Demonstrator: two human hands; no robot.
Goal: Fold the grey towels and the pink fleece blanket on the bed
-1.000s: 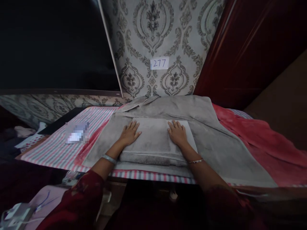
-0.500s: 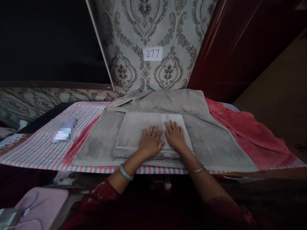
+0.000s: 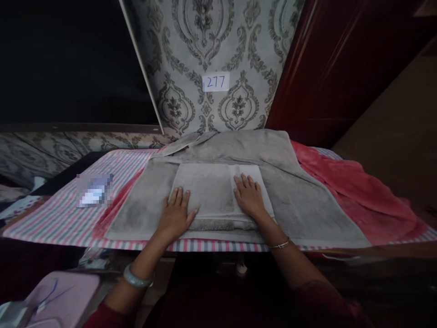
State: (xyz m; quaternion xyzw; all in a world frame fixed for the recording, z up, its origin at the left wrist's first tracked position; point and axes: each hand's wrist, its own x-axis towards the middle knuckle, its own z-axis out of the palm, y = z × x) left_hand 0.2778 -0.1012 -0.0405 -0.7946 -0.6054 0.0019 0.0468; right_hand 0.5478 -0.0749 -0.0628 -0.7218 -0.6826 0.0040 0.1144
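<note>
A grey towel folded into a rectangle (image 3: 208, 189) lies on a larger spread grey towel (image 3: 297, 205). My left hand (image 3: 175, 214) rests flat across the left edge of the folded towel, fingers stretched out. On its right part, over a paler band, my right hand (image 3: 250, 196) lies palm down with the fingers apart. Neither hand grips anything. The folded layers show along the front edge of the bundle, between the two hands.
Red cloth (image 3: 368, 196) shows from under the spread towel on both sides. A striped cloth (image 3: 61, 209) covers the table; a pixelated object (image 3: 94, 190) lies on its left. Behind stand a dark screen (image 3: 68, 64) and a patterned wall with a "277" paper (image 3: 216, 82).
My left hand has slid left, from the middle of the folded towel to its left edge. The right hand stays about where it was. The view has shifted slightly.
</note>
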